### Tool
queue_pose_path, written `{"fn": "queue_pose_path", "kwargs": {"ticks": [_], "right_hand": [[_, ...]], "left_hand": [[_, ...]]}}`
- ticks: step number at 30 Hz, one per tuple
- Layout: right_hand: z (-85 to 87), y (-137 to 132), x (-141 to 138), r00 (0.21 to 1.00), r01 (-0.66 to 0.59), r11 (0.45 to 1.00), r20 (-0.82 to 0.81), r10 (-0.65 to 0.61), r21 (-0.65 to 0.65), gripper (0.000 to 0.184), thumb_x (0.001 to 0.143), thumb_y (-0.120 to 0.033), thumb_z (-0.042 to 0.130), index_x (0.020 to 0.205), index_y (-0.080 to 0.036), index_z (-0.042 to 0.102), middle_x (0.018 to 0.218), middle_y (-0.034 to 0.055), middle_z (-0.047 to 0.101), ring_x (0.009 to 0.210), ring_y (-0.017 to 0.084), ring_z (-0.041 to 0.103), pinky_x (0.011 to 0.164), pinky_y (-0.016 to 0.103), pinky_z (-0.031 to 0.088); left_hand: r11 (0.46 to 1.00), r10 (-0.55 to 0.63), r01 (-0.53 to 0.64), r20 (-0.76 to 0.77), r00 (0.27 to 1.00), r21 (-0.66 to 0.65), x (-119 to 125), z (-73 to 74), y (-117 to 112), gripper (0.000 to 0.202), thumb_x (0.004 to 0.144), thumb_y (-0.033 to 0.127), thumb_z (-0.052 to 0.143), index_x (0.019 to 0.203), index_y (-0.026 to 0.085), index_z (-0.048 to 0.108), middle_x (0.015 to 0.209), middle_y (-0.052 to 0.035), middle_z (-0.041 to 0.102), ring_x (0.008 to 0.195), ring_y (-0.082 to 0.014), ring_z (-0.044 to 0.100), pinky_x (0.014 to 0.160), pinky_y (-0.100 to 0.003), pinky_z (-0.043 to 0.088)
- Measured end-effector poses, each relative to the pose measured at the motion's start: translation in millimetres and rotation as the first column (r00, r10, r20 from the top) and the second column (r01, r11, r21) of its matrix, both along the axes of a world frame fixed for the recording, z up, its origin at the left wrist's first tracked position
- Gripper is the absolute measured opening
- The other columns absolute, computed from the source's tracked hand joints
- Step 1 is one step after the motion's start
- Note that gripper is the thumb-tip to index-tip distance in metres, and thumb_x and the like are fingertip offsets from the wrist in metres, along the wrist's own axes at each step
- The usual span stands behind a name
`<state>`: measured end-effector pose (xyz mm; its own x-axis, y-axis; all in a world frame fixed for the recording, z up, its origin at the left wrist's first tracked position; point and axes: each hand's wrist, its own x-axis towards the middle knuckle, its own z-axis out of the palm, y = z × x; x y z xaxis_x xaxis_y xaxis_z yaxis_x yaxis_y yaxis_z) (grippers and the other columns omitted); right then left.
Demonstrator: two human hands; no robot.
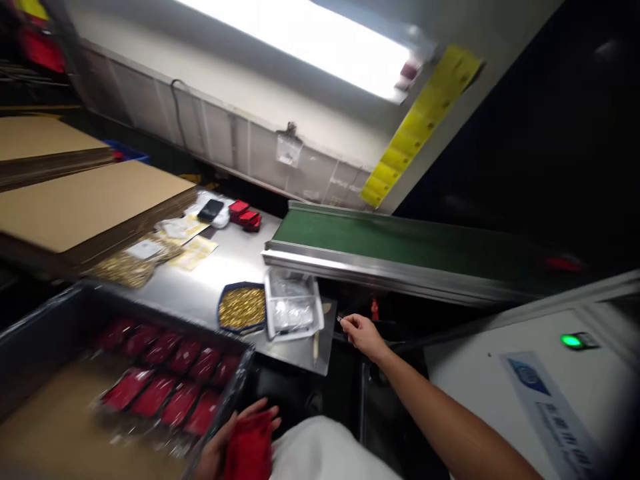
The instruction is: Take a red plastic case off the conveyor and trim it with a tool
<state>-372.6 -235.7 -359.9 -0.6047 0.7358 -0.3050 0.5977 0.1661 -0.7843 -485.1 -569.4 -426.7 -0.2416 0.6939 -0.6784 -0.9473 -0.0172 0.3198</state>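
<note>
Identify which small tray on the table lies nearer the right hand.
The clear tray of plastic bags, between the right hand and the blue tray of gold pieces.

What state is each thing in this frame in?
Left hand: holds a red pouch.
Right hand: pinches a small item.
Blue tray: full of gold pieces.
Clear tub: holds clear bags.
Grey crate: part-filled with red packs.
Indicator light: lit green.
Ceiling lamp: on.

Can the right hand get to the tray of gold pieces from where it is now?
Probably yes. The right hand hovers off the table edge. Only the low clear tray lies between it and the tray of gold pieces, open from above. Its grip holds a small piece.
</note>
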Motion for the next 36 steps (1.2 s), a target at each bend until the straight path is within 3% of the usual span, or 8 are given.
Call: {"fn": "queue_pose_path", "kwargs": {"ticks": [3, 8, 12, 17, 20, 23, 28, 36], "right_hand": [[-18.8, -59, -10, 0.986, -0.144, 0.936, 0.029, 0.162, -0.322, 0.055, 0.078, -0.072, 0.048, 0.086, -0.018, 0.050, 0.070, 0.0012, 0.059, 0.043, 0.010, 0.046, 0.039, 0.022, 0.028], [-1.2, -118, -31, 0.946, -0.294, 0.835, -0.020, 0.322, -0.465, 0.056, 0.085, -0.072, 0.040, 0.077, -0.018, 0.050, 0.054, -0.0050, 0.040, 0.044, 0.008, 0.035, 0.041, 0.022, 0.024], [38.5, -142, -47, 0.916, -0.386, 0.826, -0.062, 0.397, -0.412, 0.036, 0.089, -0.051, 0.049, 0.079, -0.017, 0.052, 0.067, -0.0021, 0.049, 0.059, 0.008, 0.041, 0.053, 0.021, 0.031], [87.2, -167, -55, 0.811, -0.580, 0.796, -0.036, 0.583, -0.172, 0.015, 0.086, -0.032, 0.060, 0.094, -0.020, 0.061, 0.077, -0.0027, 0.060, 0.066, 0.009, 0.047, 0.058, 0.021, 0.034], [98.8, -180, -57, 0.769, -0.639, 0.769, -0.013, 0.639, 0.025, 0.016, 0.085, -0.030, 0.061, 0.098, -0.022, 0.067, 0.083, -0.0012, 0.065, 0.069, 0.010, 0.052, 0.062, 0.023, 0.038], [100.5, -187, -57, 0.740, -0.670, 0.739, -0.010, 0.673, 0.072, 0.020, 0.087, -0.031, 0.060, 0.103, -0.023, 0.069, 0.091, 0.0008, 0.069, 0.076, 0.013, 0.059, 0.069, 0.025, 0.043], [100.1, -188, -55, 0.720, -0.683, 0.716, -0.032, 0.693, 0.147, 0.020, 0.088, -0.030, 0.059, 0.105, -0.023, 0.068, 0.096, 0.0025, 0.069, 0.084, 0.015, 0.062, 0.075, 0.028, 0.047], [102.4, -188, -52, 0.731, -0.671, 0.731, -0.056, 0.680, 0.124, 0.019, 0.086, -0.025, 0.061, 0.103, -0.024, 0.070, 0.095, 0.0001, 0.071, 0.081, 0.012, 0.063, 0.073, 0.025, 0.048]], "left_hand": [[0.962, -0.040, 0.001, 0.136, 0.990, 0.274, -5, -13.2, -17, 0.063, 0.082, 0.044, 0.073, 0.133, 0.013, 0.057, 0.133, -0.0263, 0.060, 0.117, -0.0422, 0.061, 0.102, -0.063, 0.045], [0.993, 0.077, -0.088, 0.134, 0.988, 0.075, -16, -1.3, -7, 0.069, 0.095, 0.061, 0.046, 0.136, 0.007, 0.052, 0.106, -0.0204, 0.071, 0.091, -0.0306, 0.071, 0.091, -0.050, 0.055], [0.974, 0.223, -0.225, 0.066, 0.973, 0.019, -21, 21.6, 8, 0.062, 0.098, 0.059, 0.037, 0.137, 0.013, 0.052, 0.105, -0.0148, 0.072, 0.092, -0.0253, 0.071, 0.084, -0.038, 0.058], [0.943, 0.322, -0.320, -0.010, 0.947, 0.093, -17, 68.6, 12, 0.064, 0.097, 0.063, 0.034, 0.138, 0.018, 0.053, 0.113, -0.0157, 0.071, 0.098, -0.0289, 0.070, 0.086, -0.042, 0.058], [0.944, 0.313, -0.314, 0.029, 0.949, 0.102, -11, 95.4, 11, 0.068, 0.095, 0.066, 0.036, 0.138, 0.016, 0.054, 0.118, -0.0174, 0.069, 0.104, -0.0315, 0.068, 0.093, -0.045, 0.056], [0.955, 0.286, -0.288, 0.033, 0.958, 0.065, -7, 112.6, 11, 0.070, 0.095, 0.066, 0.035, 0.140, 0.014, 0.051, 0.119, -0.0203, 0.069, 0.105, -0.0338, 0.068, 0.093, -0.048, 0.056], [0.963, 0.260, -0.265, 0.078, 0.962, 0.046, -4, 119.9, 12, 0.070, 0.097, 0.064, 0.034, 0.143, 0.014, 0.048, 0.119, -0.0202, 0.069, 0.109, -0.0337, 0.067, 0.095, -0.048, 0.056], [0.966, 0.250, -0.255, 0.096, 0.964, 0.039, -1, 118.9, 15, 0.070, 0.097, 0.064, 0.036, 0.145, 0.014, 0.047, 0.120, -0.0194, 0.069, 0.113, -0.0337, 0.065, 0.099, -0.047, 0.054]]}}
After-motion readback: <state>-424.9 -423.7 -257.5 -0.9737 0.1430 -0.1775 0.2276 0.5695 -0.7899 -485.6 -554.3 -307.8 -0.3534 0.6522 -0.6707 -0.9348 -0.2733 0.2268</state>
